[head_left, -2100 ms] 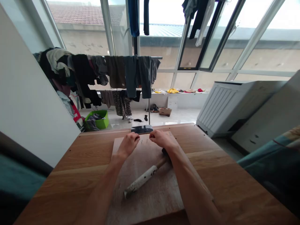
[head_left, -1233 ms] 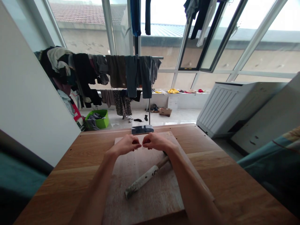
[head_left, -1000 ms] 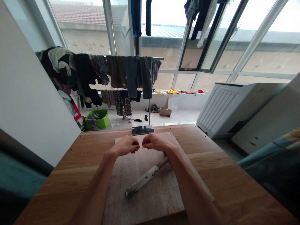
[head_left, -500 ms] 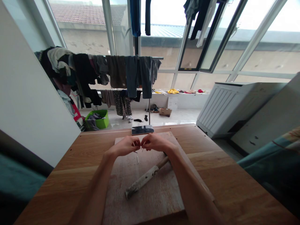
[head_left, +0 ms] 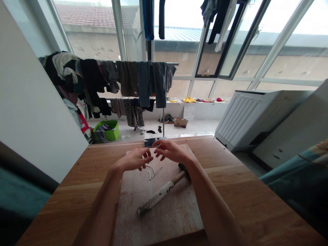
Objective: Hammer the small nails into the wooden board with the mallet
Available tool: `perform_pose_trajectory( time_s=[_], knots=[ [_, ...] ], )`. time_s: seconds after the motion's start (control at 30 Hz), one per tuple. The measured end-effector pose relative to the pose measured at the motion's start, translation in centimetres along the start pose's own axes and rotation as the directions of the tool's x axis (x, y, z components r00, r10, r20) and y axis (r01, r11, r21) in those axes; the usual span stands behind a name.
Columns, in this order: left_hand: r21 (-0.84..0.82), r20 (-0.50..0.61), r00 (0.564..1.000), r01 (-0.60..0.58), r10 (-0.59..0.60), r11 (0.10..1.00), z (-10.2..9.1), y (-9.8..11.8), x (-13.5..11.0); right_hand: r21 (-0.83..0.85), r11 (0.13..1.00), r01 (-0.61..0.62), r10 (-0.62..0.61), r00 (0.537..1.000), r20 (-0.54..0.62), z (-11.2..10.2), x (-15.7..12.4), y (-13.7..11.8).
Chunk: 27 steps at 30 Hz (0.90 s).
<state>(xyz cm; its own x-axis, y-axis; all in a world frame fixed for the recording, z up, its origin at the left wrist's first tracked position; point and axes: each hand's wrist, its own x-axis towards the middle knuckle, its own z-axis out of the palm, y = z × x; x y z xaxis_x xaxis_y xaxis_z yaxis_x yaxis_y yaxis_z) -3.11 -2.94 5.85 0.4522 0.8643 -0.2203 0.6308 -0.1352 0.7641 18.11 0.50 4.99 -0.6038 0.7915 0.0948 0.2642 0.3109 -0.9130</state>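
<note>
My left hand [head_left: 137, 159] hovers over the far part of a worn wooden board [head_left: 164, 205], its fingers apart and holding nothing I can see. Opposite it, my right hand [head_left: 169, 150] is also open, fingers loosely spread. Several thin metal nails [head_left: 154, 174] lie scattered on the board just below the hands. A hammer [head_left: 159, 195] rests diagonally across the board, its worn white-wrapped handle toward me and its dark head partly behind my right wrist. Behind my right fingers lies a phone [head_left: 150, 142], partly covered.
The board lies on a wooden table [head_left: 84, 191]. Beyond the table stand a clothes rack [head_left: 172, 64] full of laundry and a green basket [head_left: 114, 131]. A white ribbed appliance [head_left: 238, 116] is at the right, and a white panel [head_left: 36, 89] rises at the left.
Both hands have opened and drawn slightly apart, the right one rising a little over the phone. More nails now lie on the board, and the hammer's head shows.
</note>
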Motion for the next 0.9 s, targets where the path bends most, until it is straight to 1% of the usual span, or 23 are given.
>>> perform_pose_trajectory(
  time_s=[0.1, 0.17, 0.2, 0.23, 0.3, 0.33, 0.37, 0.4, 0.43, 0.47, 0.53, 0.57, 0.6, 0.67, 0.73, 0.77, 0.8, 0.83, 0.9],
  knots=[
    [0.087, -0.071, 0.997, -0.033, 0.039, 0.996, -0.6, 1.1, -1.3, -0.076, 0.993, 0.088, -0.094, 0.992, -0.083, -0.9, -0.8, -1.2],
    [0.157, -0.152, 0.983, -0.081, 0.106, 0.984, -1.0, 2.0, -2.3, -0.184, 0.972, 0.147, -0.179, 0.969, -0.169, -1.4, -1.9, -2.9],
    [0.188, -0.188, 0.972, -0.104, 0.140, 0.977, -1.1, 2.5, -2.9, -0.243, 0.954, 0.177, -0.232, 0.947, -0.220, -1.5, -2.5, -4.0],
    [0.215, -0.210, 0.963, -0.124, 0.169, 0.969, -1.2, 3.0, -3.5, -0.300, 0.932, 0.205, -0.291, 0.916, -0.277, -1.7, -3.3, -5.3],
    [0.279, -0.220, 0.952, -0.147, 0.212, 0.949, -0.9, 3.5, -4.8, -0.367, 0.891, 0.266, -0.405, 0.832, -0.379, -1.8, -4.9, -7.8],
    [0.322, -0.217, 0.950, -0.149, 0.226, 0.935, -0.6, 3.5, -5.6, -0.383, 0.878, 0.287, -0.441, 0.795, -0.417, -1.9, -5.7, -8.8],
    [0.373, -0.215, 0.947, -0.146, 0.238, 0.916, -0.1, 3.3, -6.4, -0.399, 0.871, 0.286, -0.456, 0.772, -0.443, -2.0, -6.5, -9.4],
    [0.429, -0.212, 0.945, -0.139, 0.249, 0.893, 0.5, 2.9, -7.3, -0.425, 0.865, 0.266, -0.456, 0.768, -0.450, -2.1, -7.2, -9.5],
    [0.486, -0.210, 0.941, -0.134, 0.264, 0.864, 1.3, 2.1, -8.2, -0.458, 0.860, 0.225, -0.438, 0.786, -0.437, -2.2, -8.0, -9.0],
    [0.537, -0.203, 0.937, -0.138, 0.286, 0.832, 2.2, 1.2, -9.2, -0.498, 0.853, 0.156, -0.391, 0.824, -0.411, -2.4, -8.9, -8.0],
    [0.620, -0.187, 0.925, -0.149, 0.330, 0.770, 4.3, -1.3, -11.3, -0.563, 0.826, 0.043, -0.285, 0.893, -0.349, -2.8, -11.0, -4.1],
    [0.654, -0.204, 0.911, -0.147, 0.359, 0.742, 5.5, -2.7, -12.3, -0.589, 0.808, -0.005, -0.254, 0.899, -0.356, -2.9, -12.3, -1.6],
    [0.683, -0.231, 0.898, -0.124, 0.374, 0.720, 6.7, -4.1, -13.2, -0.607, 0.792, -0.067, -0.241, 0.879, -0.411, -2.9, -13.8, 1.1],
    [0.746, -0.302, 0.847, -0.075, 0.437, 0.662, 8.8, -6.4, -14.5, -0.586, 0.785, -0.200, -0.192, 0.821, -0.537, -2.8, -16.8, 6.3],
    [0.792, -0.330, 0.803, -0.050, 0.496, 0.609, 10.6, -7.9, -15.2, -0.473, 0.833, -0.287, -0.076, 0.787, -0.613, -2.3, -19.6, 10.3],
    [0.811, -0.341, 0.781, -0.037, 0.523, 0.584, 11.3, -8.4, -15.4, -0.430, 0.846, -0.316, -0.032, 0.774, -0.633, -1.9, -20.8, 11.6],
    [0.826, -0.354, 0.759, -0.019, 0.546, 0.563, 11.8, -8.7, -15.4, -0.427, 0.843, -0.327, -0.018, 0.777, -0.630, -1.5, -21.7, 12.4],
    [0.836, -0.373, 0.737, 0.004, 0.564, 0.548, 12.3, -8.9, -15.3, -0.436, 0.836, -0.332, -0.026, 0.771, -0.636, -1.1, -22.4, 12.7],
    [0.839, -0.424, 0.697, 0.062, 0.579, 0.540, 12.8, -9.4, -15.0, -0.456, 0.824, -0.337, -0.046, 0.761, -0.647, 0.0, -23.2, 12.4]
  ],
)
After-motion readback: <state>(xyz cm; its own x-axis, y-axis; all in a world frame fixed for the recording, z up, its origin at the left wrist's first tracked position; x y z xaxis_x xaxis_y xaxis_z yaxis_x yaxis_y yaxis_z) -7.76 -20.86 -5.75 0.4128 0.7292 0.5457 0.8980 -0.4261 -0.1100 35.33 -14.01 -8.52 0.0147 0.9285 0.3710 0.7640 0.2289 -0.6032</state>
